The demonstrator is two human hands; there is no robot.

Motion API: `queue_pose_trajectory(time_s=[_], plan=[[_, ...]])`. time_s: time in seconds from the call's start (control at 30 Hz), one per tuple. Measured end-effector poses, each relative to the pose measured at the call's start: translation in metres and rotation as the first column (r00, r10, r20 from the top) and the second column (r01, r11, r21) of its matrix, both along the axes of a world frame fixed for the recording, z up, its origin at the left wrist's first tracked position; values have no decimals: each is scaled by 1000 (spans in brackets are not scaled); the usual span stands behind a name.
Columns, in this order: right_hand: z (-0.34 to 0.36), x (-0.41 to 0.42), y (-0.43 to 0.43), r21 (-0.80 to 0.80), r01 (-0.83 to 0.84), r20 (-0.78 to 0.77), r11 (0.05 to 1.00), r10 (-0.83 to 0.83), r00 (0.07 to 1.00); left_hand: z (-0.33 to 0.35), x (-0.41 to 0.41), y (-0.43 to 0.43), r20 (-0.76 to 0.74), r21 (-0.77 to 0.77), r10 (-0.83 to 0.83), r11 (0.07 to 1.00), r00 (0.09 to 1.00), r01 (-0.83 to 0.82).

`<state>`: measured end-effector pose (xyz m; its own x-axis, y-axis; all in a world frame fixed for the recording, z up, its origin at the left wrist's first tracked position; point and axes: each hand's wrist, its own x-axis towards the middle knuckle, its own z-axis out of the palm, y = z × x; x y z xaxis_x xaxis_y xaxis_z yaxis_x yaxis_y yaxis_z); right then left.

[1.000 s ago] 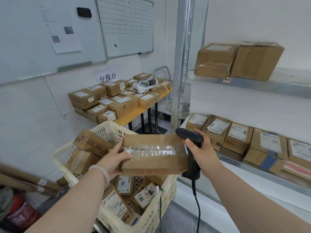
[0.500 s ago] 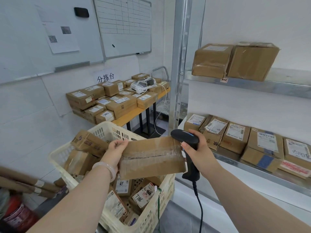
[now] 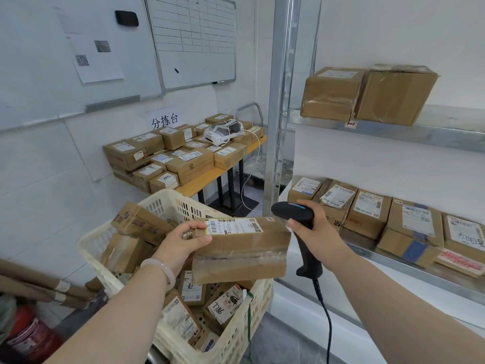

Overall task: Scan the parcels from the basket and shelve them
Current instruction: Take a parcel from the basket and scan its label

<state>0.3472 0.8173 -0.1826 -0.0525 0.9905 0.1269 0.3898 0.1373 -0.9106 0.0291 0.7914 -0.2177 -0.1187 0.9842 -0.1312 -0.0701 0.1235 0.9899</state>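
We hold parcel (image 3: 244,248) and scanner (image 3: 292,211)
Our left hand (image 3: 181,244) clamps its fingers on the parcel's 9 o'clock end; our right hand (image 3: 319,232), fingers wrapped, grips the scanner at 3 o'clock.

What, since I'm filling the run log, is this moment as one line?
left hand: holds brown cardboard parcel, white label up, above cream plastic basket | right hand: grips black corded scanner | shelving: not yet

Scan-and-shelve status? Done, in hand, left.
Done: shelved parcels line the lower shelf. In hand: the left hand holds one held parcel label-up over the basket; the right hand grips the scanner beside it. Left: scan and shelve it, then the many basket parcels.
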Motion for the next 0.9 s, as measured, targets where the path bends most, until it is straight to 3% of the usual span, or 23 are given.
queue_pose_trajectory(time_s=[0.17,0.3,0.43,0.57,0.73,0.9], plan=[[-9,-3,0,-40,-58,58,998,60,997,-4,2,3,50,-24,-63,998,997,65],[-13,-6,-7,-2,-68,11,998,68,998,-3,-1,5,29,-31,-62,998,998,63],[-12,-4,-11,-17,-51,-53,999,50,997,5,-4,5,-218,-11,-160,987,963,162],[-8,-5,-16,13,-29,-88,999,30,996,16,-6,10,-493,11,-229,963,839,269],[-5,-4,-20,32,-5,-99,999,8,995,25,-6,15,-687,-57,-270,946,675,320],[-2,-6,-24,57,14,-115,998,-7,993,25,-5,15,-776,-71,-263,939,573,335]])
